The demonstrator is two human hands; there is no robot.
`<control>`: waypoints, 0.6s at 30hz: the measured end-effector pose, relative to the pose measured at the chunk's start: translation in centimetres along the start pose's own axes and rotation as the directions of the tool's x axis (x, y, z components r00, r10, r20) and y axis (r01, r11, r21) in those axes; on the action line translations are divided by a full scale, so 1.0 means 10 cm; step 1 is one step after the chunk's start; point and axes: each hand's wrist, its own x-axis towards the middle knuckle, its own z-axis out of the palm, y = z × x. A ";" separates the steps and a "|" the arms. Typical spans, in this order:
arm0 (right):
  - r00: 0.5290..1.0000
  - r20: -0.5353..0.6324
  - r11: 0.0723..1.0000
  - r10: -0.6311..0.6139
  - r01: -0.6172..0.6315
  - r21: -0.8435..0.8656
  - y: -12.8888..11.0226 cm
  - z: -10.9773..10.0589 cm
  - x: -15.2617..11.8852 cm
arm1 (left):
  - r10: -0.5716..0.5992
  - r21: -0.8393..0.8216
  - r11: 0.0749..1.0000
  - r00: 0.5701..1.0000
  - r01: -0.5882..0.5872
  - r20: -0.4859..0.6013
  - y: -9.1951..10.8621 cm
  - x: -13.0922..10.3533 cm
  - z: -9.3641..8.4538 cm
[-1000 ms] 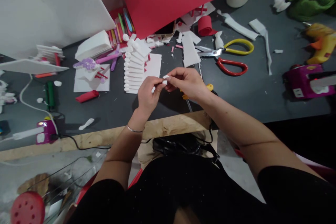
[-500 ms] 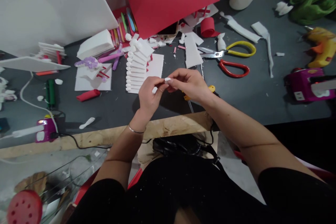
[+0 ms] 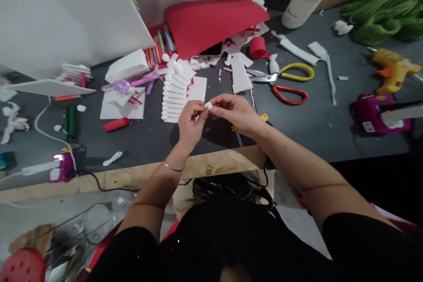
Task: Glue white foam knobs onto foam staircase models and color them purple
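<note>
Left hand and right hand, nearly closed, pinch 1 white piece; its shape mostly hidden.

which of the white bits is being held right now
The small white bit pinched between the left hand and right hand; others, like the longer white piece near the wooden edge, lie on the table.

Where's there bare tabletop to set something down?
Bare patches lie between the scissors and the rightmost purple block, and, smaller, between the red tube and the left hand. It's crowded around the fanned white strips.
</note>
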 end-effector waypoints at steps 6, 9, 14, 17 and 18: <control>0.993 -0.004 0.978 -0.122 0.119 -0.173 0.01 -0.03 -0.02 | -0.158 -0.180 0.970 0.986 0.164 0.047 -0.01 0.00 0.01; 0.981 -0.010 0.919 -0.194 0.178 -0.351 -0.03 -0.05 -0.04 | -0.182 -0.245 0.951 0.982 0.187 0.046 -0.04 0.01 0.00; 0.967 0.007 0.834 -0.253 0.222 -0.504 -0.08 -0.04 -0.08 | -0.153 -0.099 0.981 0.981 0.165 0.120 0.01 0.05 -0.07; 0.966 -0.007 0.830 -0.259 0.219 -0.512 -0.07 -0.03 -0.09 | -0.148 -0.078 0.985 0.983 0.156 0.108 0.09 0.06 -0.08; 0.966 -0.015 0.839 -0.257 0.215 -0.500 -0.07 -0.03 -0.09 | -0.156 -0.087 0.983 0.984 0.164 0.088 0.11 0.05 -0.07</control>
